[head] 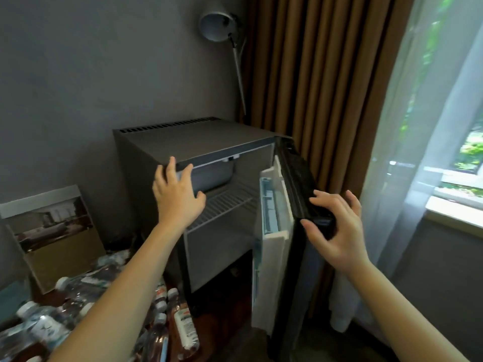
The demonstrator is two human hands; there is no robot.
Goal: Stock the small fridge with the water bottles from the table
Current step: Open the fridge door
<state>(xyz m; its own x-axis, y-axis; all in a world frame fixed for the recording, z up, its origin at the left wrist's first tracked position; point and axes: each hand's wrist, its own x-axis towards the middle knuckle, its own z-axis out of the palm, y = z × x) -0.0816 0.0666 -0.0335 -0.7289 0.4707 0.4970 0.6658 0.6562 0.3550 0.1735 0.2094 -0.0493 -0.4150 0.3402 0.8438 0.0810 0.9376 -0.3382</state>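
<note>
The small fridge (198,152) is standing against the grey wall with its door (295,205) swinging wide open to the right. The left hand (177,194) is reaching toward the fridge's top front edge, fingers spread and gripping nothing, just in front of the small freezer box (217,176) at the top of the cavity. The right hand (337,228) is hovering at the outer edge of the open door, fingers loosely curled around the dark edge; whether it is actually touching the door cannot be told. Neither hand is carrying a bottle.

Inside, a wire shelf (224,202) is crossing the middle of the cavity, and the door's inner side is showing a white liner with a rack (271,212).

The water bottles (78,304) are lying in a jumbled heap on the dark counter (222,309) at the near left, below the left forearm and well apart from both hands. Most are lying on their sides, white caps pointing various ways, and a few with red-printed labels (183,325) are sitting nearest the fridge.

A framed picture (52,231) is leaning against the wall at the far left behind the bottles. A grey lamp (217,24) is rising above the fridge. Brown curtains (326,74) and a sheer white curtain (418,126) are hanging at the right beside a window (467,158).
</note>
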